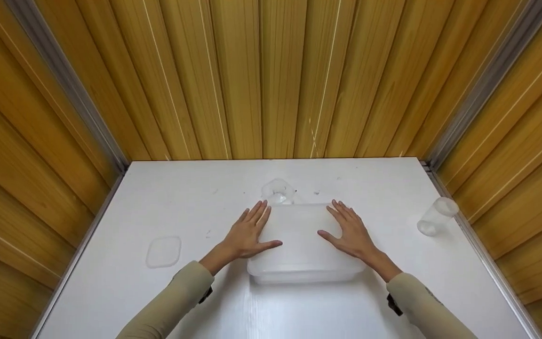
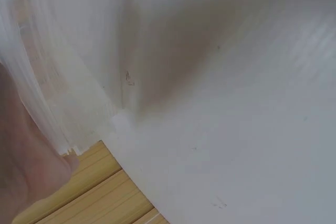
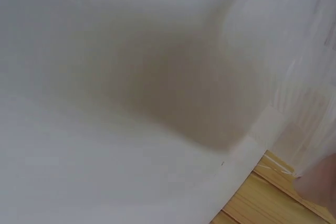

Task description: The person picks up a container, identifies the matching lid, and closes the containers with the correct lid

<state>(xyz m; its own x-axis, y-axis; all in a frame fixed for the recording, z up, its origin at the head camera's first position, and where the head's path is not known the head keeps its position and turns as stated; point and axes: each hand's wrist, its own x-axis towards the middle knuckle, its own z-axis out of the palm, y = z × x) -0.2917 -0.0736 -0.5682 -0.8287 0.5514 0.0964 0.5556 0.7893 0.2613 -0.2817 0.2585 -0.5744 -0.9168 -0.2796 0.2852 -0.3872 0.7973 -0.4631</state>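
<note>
Left hand [image 1: 248, 234] and right hand [image 1: 350, 234] rest with fingers spread on the box [image 1: 301, 245]; pushing forward could knock the clear container [image 1: 278, 186] (just beyond the left fingertips).

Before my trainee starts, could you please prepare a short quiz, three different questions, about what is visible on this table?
1. True or false: the left hand and the right hand both touch the white box.

2. Multiple choice: what shape is the flat translucent piece lying to the left of the box?
a) triangle
b) star
c) square with rounded corners

3. Fill in: as the person sees it, the translucent cylinder is near the ____ edge of the table.

Key: 1 true; 2 c; 3 right.
</note>
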